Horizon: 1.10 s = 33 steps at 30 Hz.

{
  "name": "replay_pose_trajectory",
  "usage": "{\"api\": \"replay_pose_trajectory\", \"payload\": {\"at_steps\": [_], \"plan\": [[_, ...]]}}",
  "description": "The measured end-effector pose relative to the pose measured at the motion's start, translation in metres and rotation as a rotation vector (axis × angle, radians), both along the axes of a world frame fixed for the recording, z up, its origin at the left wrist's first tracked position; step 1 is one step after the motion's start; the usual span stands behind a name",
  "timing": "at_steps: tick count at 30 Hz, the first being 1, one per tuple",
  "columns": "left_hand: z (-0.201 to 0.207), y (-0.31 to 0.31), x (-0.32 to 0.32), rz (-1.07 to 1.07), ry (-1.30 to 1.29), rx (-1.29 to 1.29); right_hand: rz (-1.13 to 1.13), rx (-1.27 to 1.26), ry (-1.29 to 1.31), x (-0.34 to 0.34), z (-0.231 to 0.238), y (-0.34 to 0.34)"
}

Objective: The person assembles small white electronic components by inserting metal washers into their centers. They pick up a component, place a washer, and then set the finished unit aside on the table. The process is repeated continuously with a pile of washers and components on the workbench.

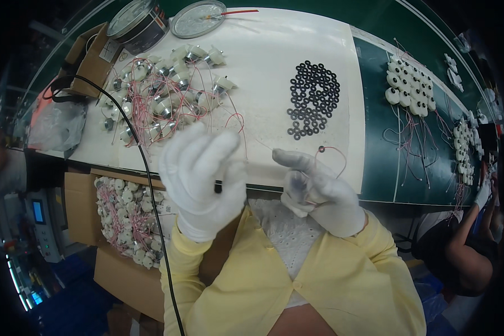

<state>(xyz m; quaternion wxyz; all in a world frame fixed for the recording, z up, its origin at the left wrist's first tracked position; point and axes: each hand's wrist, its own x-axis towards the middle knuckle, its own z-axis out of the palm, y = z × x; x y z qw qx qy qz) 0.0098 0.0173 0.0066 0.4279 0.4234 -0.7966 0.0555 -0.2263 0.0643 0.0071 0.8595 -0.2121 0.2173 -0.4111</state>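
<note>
My right hand (325,193), in a white glove with a greyed fingertip, is closed around a small wired motor (298,183). The fingers hide most of that motor; a thin pink wire loops out beside the hand. My left hand (200,182), also in a white glove, is raised to the left of it, fingers apart and slightly blurred, with nothing visible in it. Beyond the left hand lies a heap of small motors (165,103) with whitish plastic ends and tangled red and pink wires. Many black rings (313,98) lie flat farther off, and a lone black ring (321,149) sits just above my right hand.
A tub (139,27) and a round lid (198,19) stand at the back left, near a small cardboard box (89,59). A black cable (145,151) crosses the left side. Below the table edge is a carton of white parts (126,221). Grouped motors (410,84) and a co-worker's gloved hand (483,195) are right.
</note>
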Motion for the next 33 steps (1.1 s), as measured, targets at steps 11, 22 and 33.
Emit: {"api": "replay_pose_trajectory", "payload": {"at_steps": [11,22,33], "plan": [[-0.001,-0.109,-0.029,0.311,-0.579,0.039,0.067,-0.176,-0.107,-0.027,-0.009,0.025],[-0.011,-0.097,-0.016,0.340,-0.468,-0.027,-0.116,-1.138,1.586,-0.113,0.029,0.041],[0.008,-0.060,-0.028,0.188,-0.525,0.024,-0.149,-1.312,2.112,-0.104,0.014,-0.003]]}}
